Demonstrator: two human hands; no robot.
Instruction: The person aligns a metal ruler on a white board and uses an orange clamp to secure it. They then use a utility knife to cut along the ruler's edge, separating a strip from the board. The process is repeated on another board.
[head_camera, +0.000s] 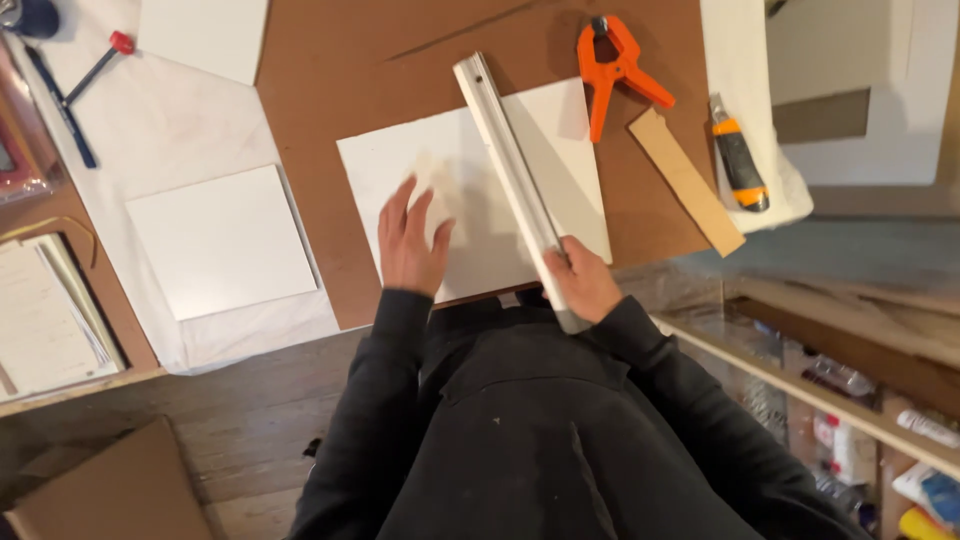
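Presently, entries by item:
Left fingers: spread apart and pressed flat on the white rectangular sheet of board (470, 205); left hand (410, 240) held nothing.
Right fingers: wrapped shut around the near end of the long silver metal straightedge (515, 180); right hand (583, 283) sat at the sheet's near edge.
Straightedge: lay diagonally across the sheet, far end past its top edge.
Sheet: lay on the brown hardboard work surface (330, 60), near its front edge.
Technique: judged that even downward pressure along the rail, with fingertips kept off its edge, would stop slipping.
Nearby: orange spring clamp (612, 65), utility knife with orange and grey handle (738, 155), both untouched.
Hidden: right fingertips under the rail; any pencil mark unreadable; sheet's near edge partly covered by sleeves.
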